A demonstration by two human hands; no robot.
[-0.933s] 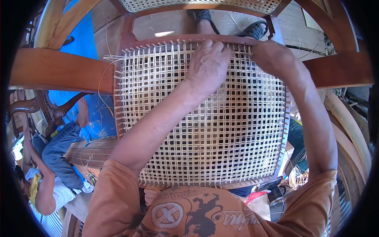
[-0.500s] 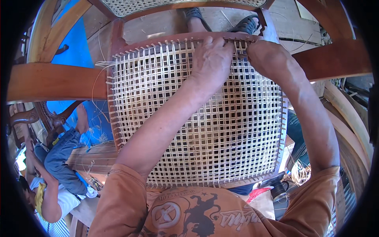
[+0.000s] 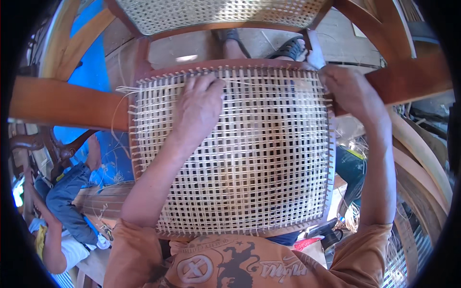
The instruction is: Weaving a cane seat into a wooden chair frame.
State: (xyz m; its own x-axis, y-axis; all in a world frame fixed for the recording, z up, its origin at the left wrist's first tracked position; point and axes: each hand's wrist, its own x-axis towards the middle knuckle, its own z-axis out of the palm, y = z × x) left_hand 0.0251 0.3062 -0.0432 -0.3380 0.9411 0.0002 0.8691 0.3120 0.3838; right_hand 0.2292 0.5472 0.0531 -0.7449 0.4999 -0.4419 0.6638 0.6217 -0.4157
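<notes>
A square cane seat in a reddish wooden frame, pegs round its edge, spans the middle of the view, woven in an open grid. My left hand rests on the weave near the far edge, left of centre, fingers apart and slightly bent. A thin loose strand crosses the top rows to the right of it. My right hand is at the far right corner, fingers closed at the edge; what they hold is too small to tell. Loose strands hang off the left corner.
Wooden chair rails flank the seat, with a caned panel beyond. Sandalled feet stand under it. A seated co-worker is at lower left by carved dark wood and a blue sheet. Curved wooden pieces lie at right.
My left hand has moved left along the far edge. My right hand has shifted right to the corner, and a thin strand now shows between them. The view has shifted slightly.
</notes>
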